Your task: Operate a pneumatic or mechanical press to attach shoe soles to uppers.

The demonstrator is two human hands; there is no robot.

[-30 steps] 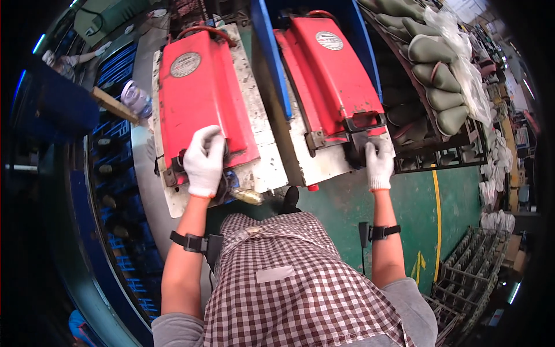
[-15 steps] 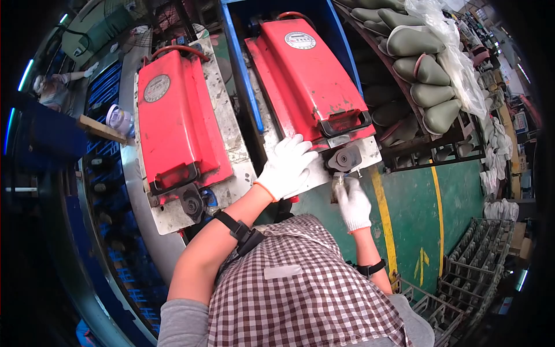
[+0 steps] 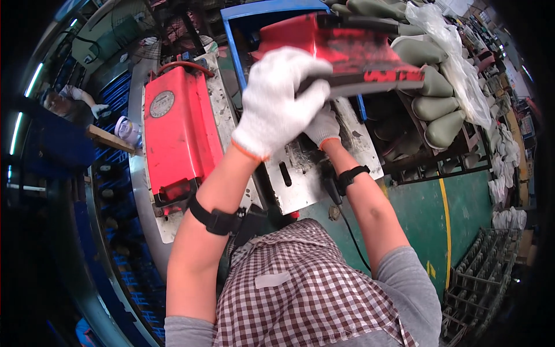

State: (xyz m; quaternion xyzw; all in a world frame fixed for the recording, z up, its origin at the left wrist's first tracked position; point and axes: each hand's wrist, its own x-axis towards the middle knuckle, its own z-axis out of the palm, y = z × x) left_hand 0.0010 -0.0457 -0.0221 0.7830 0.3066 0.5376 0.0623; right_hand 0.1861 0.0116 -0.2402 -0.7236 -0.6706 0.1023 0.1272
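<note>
My left hand [image 3: 274, 101], in a white glove, has its fingers wrapped around the dark lower edge of a red metal cover [image 3: 347, 49]. That cover is tilted up, its near end raised off a pale metal plate [image 3: 306, 194], and it is smeared by motion. Under the raised cover is my right hand [image 3: 324, 124], also gloved in white; its fingers are hidden behind the left hand and the cover. Scuffed dark patches mark the exposed plate. To the left, a second red cover [image 3: 179, 124] with a round grey label lies lowered on its own plate.
Several olive-green boot-shaped pieces [image 3: 439, 110] fill a rack on the right, with clear plastic sheeting beside them. A blue frame [image 3: 234, 55] stands behind the raised cover. A metal rack [image 3: 485, 277] stands on the green floor. Another person [image 3: 72, 104] is at far left.
The right-hand red cover has gone from lowered to tilted up, gripped by my left hand. My right hand has moved from the plate's front edge to beneath the cover.
</note>
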